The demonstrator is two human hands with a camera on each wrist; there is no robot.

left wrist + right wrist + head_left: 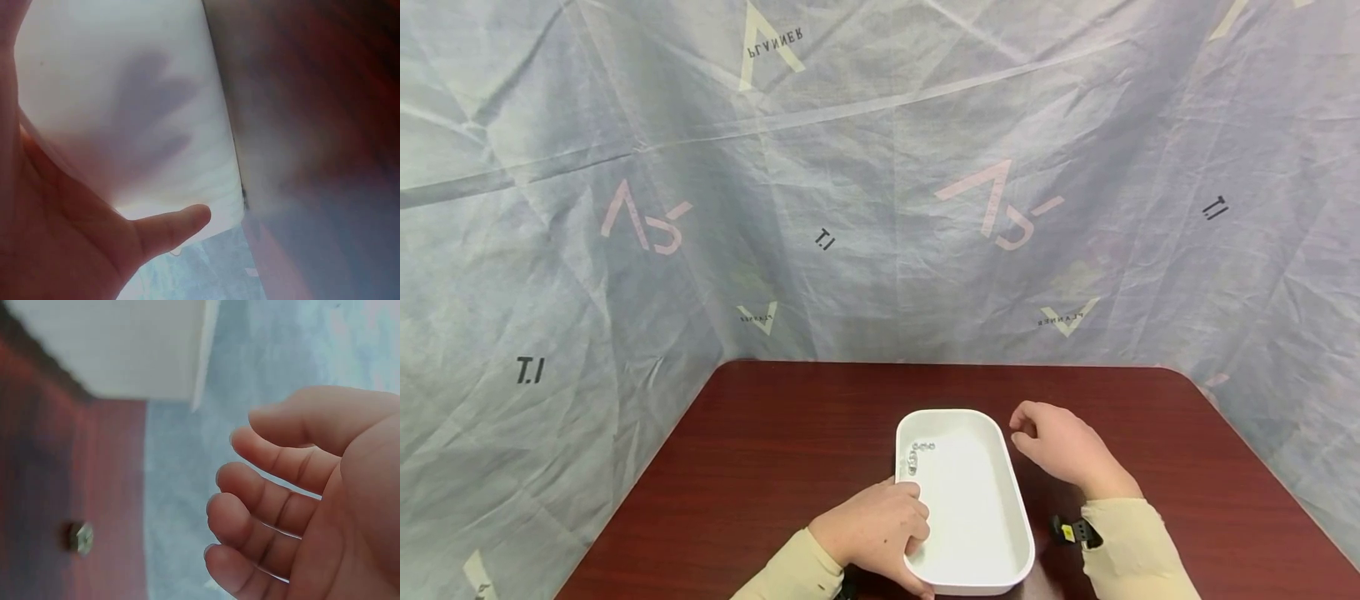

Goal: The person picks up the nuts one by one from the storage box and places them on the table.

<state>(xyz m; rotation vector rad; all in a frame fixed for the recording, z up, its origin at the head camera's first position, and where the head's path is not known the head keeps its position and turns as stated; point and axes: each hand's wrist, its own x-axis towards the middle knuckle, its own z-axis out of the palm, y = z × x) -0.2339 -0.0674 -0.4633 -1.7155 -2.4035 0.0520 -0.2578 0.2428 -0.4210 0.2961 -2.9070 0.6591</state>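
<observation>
A white rectangular tray point(972, 508) with rounded corners lies on the table. My left hand point(877, 527) grips its near left side, fingers bent over the rim to the inside. In the left wrist view the thumb of that hand point(81, 231) lies along the outer wall point(69, 75), and finger shadows show through it. Small clear shiny pieces point(913, 461) sit inside, at the far left corner. My right hand point(1066, 446) is raised off the tray's right side, its fingers loosely bent; the right wrist view shows this hand point(312, 500) holding nothing.
A small shiny object point(82, 538) rests on the dark red table in the right wrist view. The table point(805, 417) reaches back to a grey printed cloth point(865, 275), which hangs behind it and along both sides.
</observation>
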